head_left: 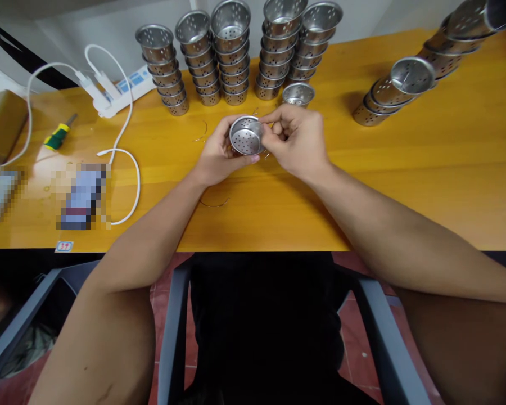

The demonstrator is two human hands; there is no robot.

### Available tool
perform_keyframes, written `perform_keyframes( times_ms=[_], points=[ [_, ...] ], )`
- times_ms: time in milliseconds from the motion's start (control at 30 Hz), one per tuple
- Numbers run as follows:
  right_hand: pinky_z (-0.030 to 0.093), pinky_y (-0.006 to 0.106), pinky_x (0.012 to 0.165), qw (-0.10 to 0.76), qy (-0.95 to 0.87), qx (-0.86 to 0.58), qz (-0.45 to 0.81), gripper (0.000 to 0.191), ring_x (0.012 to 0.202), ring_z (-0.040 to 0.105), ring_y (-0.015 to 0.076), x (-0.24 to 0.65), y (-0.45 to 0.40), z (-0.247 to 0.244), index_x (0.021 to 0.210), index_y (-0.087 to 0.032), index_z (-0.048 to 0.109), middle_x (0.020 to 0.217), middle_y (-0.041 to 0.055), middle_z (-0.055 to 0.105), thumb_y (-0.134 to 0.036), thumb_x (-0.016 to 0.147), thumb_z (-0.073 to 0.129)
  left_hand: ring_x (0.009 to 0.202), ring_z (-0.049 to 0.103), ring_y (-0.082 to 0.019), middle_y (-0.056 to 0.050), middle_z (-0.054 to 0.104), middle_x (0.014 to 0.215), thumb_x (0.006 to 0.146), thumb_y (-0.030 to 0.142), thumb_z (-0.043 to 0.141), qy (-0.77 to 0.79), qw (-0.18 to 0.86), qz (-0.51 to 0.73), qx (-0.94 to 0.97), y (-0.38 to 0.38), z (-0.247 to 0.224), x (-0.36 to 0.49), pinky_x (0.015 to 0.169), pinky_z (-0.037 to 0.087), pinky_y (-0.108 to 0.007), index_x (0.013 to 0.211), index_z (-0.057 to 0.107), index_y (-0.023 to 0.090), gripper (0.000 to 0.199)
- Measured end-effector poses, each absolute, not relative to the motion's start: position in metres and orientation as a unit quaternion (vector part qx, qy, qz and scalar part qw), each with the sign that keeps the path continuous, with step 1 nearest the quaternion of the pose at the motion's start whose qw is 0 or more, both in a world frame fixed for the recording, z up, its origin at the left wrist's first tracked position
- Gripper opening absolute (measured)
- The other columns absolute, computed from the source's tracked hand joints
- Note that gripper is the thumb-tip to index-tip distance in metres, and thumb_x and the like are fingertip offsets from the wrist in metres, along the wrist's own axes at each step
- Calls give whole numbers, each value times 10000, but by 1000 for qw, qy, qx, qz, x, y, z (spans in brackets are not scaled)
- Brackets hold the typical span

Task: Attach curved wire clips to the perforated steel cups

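Observation:
A small perforated metal cup [247,138] is tilted so that its open mouth faces me. My left hand [219,152] wraps around its left side and underside, with the thumb along the lower front. At the right rim, my right hand [297,135] pinches the cup's edge between thumb and forefinger, its other fingers curled in. Whether a thin wire is also in that pinch is hidden. Short bits of wire show beside the right fingers. A curved thin wire [214,205] lies on the table below the left hand, and another thin wire [202,134] is left of the cup.
Nested stacks of perforated cups [231,62] stand along the back of the wooden table [447,185]. A single cup [298,94] sits behind my right hand; leaning stacks [388,93] are at right. On the left are a power strip [126,90], screwdriver [59,135], cable and blurred phones [82,197].

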State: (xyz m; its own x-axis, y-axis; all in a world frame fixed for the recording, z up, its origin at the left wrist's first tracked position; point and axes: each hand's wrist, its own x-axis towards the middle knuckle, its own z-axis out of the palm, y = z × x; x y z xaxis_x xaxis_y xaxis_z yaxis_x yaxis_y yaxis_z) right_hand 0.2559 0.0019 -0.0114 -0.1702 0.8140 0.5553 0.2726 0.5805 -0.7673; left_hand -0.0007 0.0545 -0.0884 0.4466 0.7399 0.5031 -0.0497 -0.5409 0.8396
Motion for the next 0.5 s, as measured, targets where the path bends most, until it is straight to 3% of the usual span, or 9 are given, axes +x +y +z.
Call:
perform_keyframes(
  times_ms=[300,500],
  points=[
    [729,493,867,522,-714,-395,249,435,767,639,286,257,1,-10,1097,-327,859,774,9,570,-723,1130,1036,1642,735,-403,-127,674,1669,791,1024,1075,222,391,466,762,50,-87,5,1428,640,-686,1754,579,305,1300],
    [675,484,816,515,-716,-399,253,457,763,612,290,257,2,-10,1130,-334,843,792,12,540,-759,1130,1011,1739,676,-439,-134,663,1693,837,1026,1050,239,383,458,766,48,-85,6,1498,578,-722,1762,573,293,1273]
  ],
)
